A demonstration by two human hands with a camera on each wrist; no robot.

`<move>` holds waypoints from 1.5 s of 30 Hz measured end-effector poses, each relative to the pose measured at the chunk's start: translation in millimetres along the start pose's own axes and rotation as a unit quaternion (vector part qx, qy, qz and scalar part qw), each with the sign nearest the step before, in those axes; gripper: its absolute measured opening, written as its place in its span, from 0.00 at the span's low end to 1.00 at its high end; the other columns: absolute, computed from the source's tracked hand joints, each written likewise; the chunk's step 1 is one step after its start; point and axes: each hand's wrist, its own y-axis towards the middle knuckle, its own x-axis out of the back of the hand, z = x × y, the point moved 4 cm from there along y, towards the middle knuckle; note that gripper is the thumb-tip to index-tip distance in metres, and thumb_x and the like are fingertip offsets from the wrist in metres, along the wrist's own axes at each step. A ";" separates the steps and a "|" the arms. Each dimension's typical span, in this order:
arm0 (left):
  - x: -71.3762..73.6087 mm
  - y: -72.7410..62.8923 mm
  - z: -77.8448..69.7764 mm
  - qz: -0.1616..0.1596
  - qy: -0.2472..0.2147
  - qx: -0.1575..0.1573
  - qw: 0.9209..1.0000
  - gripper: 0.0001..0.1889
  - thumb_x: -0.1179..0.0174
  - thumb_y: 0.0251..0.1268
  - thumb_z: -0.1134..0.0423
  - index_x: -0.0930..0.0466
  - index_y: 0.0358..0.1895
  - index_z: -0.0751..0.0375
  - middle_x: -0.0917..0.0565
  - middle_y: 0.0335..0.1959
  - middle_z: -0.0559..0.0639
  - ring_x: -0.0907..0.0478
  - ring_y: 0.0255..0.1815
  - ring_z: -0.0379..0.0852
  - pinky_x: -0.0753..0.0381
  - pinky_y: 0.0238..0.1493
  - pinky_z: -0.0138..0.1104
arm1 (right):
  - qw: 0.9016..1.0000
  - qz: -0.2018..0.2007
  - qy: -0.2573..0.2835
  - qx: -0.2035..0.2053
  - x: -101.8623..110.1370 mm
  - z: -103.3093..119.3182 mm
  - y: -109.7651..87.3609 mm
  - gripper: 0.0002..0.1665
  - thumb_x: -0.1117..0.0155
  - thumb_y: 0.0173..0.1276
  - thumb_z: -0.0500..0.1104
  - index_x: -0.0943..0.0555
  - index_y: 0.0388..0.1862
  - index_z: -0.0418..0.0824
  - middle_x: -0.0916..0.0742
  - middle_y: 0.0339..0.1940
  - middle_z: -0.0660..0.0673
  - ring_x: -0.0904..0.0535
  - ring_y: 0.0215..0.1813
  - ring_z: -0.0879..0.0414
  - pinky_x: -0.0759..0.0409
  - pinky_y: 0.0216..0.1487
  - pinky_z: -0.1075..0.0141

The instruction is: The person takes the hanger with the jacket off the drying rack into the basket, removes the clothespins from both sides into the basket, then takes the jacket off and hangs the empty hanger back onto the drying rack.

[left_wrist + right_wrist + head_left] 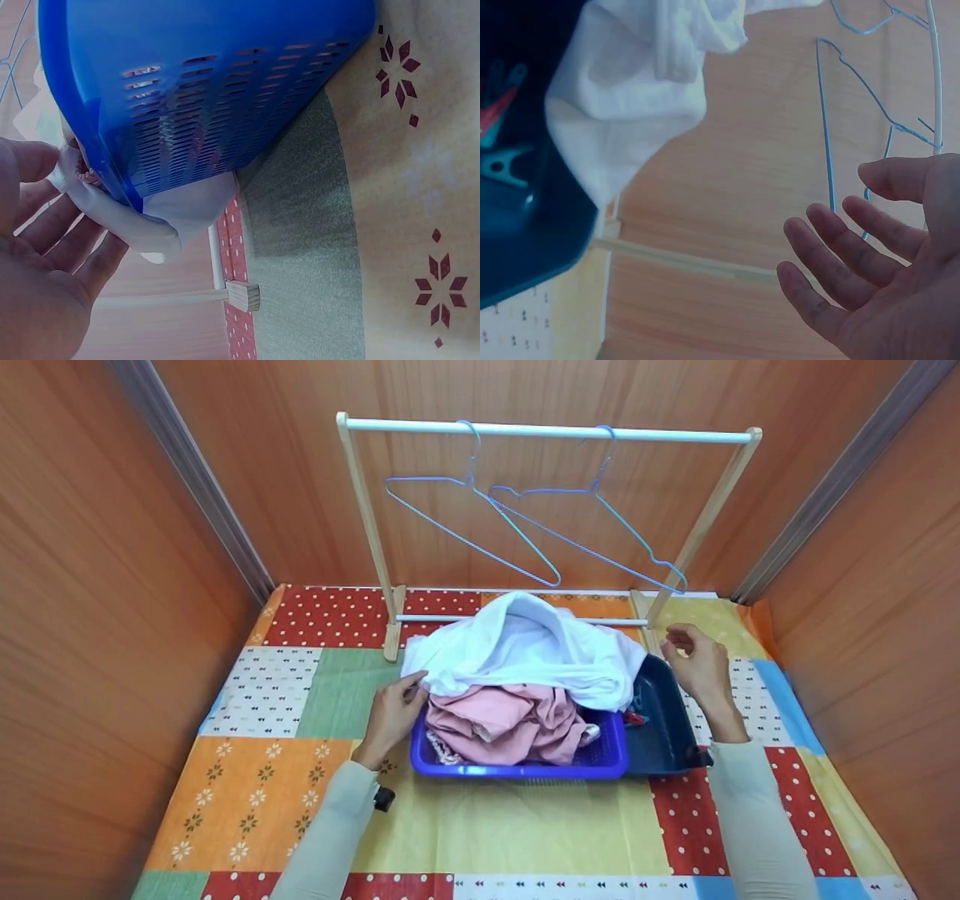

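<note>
A white garment (pixel 525 652) lies bunched over the back of a purple-blue basket (pixel 517 771), on top of a folded pink garment (pixel 510 720). At the basket's left side my left hand (pixel 394 712) pinches the edge of the white garment between thumb and fingers. In the left wrist view the fingertips of that left hand (pixel 52 247) are partly hidden by the white cloth (pixel 120 217). My right hand (pixel 697 664) is raised on the right, apart from the cloth. In the right wrist view the fingers of the right hand (pixel 870 262) are loosely bent and hold nothing.
A dark tray (pixel 664 735) with clothespins (pixel 636 718) stands against the basket's right side. Behind them is a rack with a white bar (pixel 540 430), from which two blue wire hangers (pixel 472 532) hang. A patchwork cloth (pixel 540 829) covers the surface, with wood-look panels (pixel 82 607) around it.
</note>
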 end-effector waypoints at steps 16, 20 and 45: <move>10.6 4.5 7.6 -0.023 0.007 0.006 1.000 0.32 0.37 0.64 0.59 0.34 0.71 0.65 0.33 0.71 0.68 0.38 0.74 0.65 0.40 0.74 0.56 | 0.987 0.162 -0.015 -0.004 -52.2 -17.1 -23.7 0.35 0.36 0.69 0.54 0.29 0.68 0.37 0.20 0.62 0.31 0.20 0.60 0.35 0.22 0.59 0.44; 9.6 7.6 14.5 0.007 -0.006 0.046 0.999 0.34 0.37 0.65 0.57 0.36 0.72 0.64 0.30 0.70 0.68 0.33 0.70 0.65 0.35 0.71 0.55 | 0.982 0.189 -0.026 -0.011 -60.7 -18.0 -27.5 0.37 0.36 0.68 0.54 0.31 0.70 0.38 0.20 0.62 0.30 0.21 0.59 0.35 0.21 0.57 0.44; 11.9 4.2 -22.3 -0.035 -0.020 -0.028 0.999 0.08 0.39 0.64 0.72 0.12 0.41 0.60 0.10 0.36 0.58 0.12 0.39 0.54 0.14 0.41 0.46 | 0.997 0.049 -0.012 0.062 -69.0 9.4 -40.7 0.16 0.31 0.61 0.37 0.15 0.49 0.36 0.10 0.40 0.38 0.18 0.38 0.48 0.23 0.43 0.54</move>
